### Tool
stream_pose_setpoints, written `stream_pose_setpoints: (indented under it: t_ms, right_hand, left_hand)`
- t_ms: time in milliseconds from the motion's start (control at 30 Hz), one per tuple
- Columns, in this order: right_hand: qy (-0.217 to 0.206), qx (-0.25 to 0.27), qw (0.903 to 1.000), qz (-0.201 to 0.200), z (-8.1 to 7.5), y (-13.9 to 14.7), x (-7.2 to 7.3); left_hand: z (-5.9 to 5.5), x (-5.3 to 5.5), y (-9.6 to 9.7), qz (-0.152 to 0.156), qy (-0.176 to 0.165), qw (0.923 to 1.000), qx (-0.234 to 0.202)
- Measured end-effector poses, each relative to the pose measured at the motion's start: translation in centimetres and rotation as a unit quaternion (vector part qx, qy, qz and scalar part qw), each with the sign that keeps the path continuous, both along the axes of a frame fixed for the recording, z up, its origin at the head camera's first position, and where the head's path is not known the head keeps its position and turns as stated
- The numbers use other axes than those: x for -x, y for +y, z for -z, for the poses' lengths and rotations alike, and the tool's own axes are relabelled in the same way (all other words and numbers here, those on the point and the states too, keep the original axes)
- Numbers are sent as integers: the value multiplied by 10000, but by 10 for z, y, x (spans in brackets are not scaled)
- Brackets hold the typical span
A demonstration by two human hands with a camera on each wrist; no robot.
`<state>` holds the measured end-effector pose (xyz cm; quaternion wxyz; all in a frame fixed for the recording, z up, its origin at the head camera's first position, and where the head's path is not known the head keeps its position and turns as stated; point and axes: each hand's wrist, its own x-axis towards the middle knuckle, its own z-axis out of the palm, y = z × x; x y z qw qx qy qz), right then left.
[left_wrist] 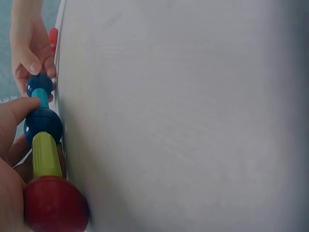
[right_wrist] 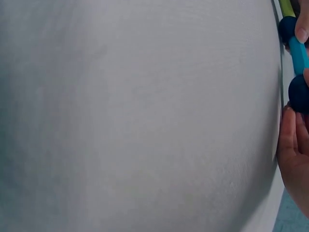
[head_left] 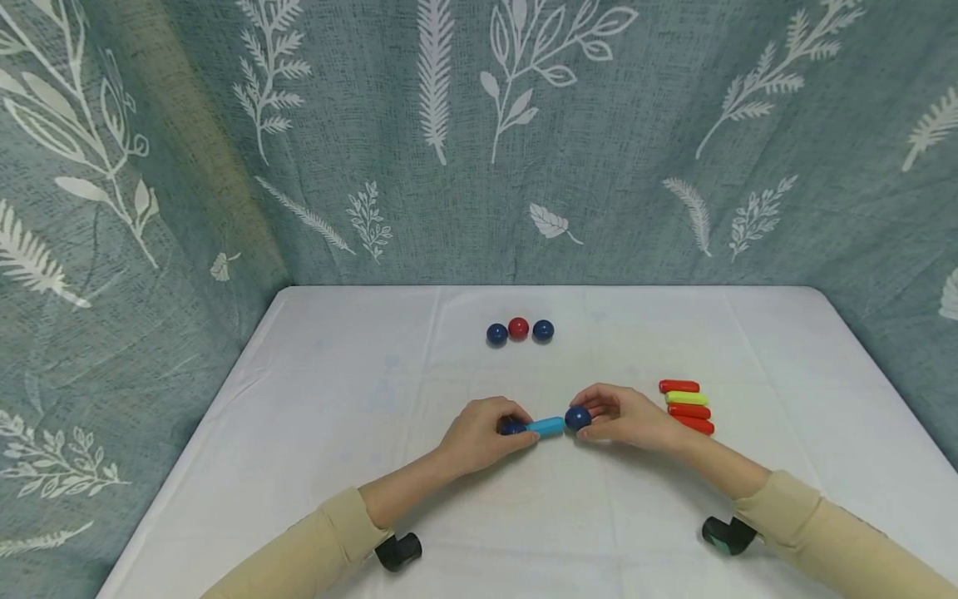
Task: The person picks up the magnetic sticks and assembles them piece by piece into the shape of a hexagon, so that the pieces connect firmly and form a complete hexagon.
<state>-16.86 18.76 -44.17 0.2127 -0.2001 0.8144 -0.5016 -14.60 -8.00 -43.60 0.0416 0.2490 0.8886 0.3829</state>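
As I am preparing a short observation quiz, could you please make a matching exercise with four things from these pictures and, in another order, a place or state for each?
Column one
1. Light blue rod
2. Loose red ball
3. Loose yellow-green rod
4. Right grip

Column two
A. Holds a dark blue ball
B. Lies between red rods
C. Is between two held dark blue balls
D. Is between two loose dark blue balls

Right pairs: 1-C, 2-D, 3-B, 4-A
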Motion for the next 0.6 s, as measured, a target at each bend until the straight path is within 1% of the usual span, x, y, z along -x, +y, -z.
stream_pose_setpoints:
  t_ms: [233,367,500,600]
  right_hand:
    - [91,-63,9999,-9,-1,-4,-1]
    - [76,-79,9999,29,-1,-5,-2]
    - [150,-173,9997,47,-1,-4,-3]
    - [253,-213,9995,1,-2,-3,-3]
  left_hand:
    - [0,0,-1,-19,-37,10000,16]
    - [-2,2,-1,-1,77,9997,235]
    - [-7,5,6,132,190,9986,465]
    - [-11,7,15,222,182,9978,601]
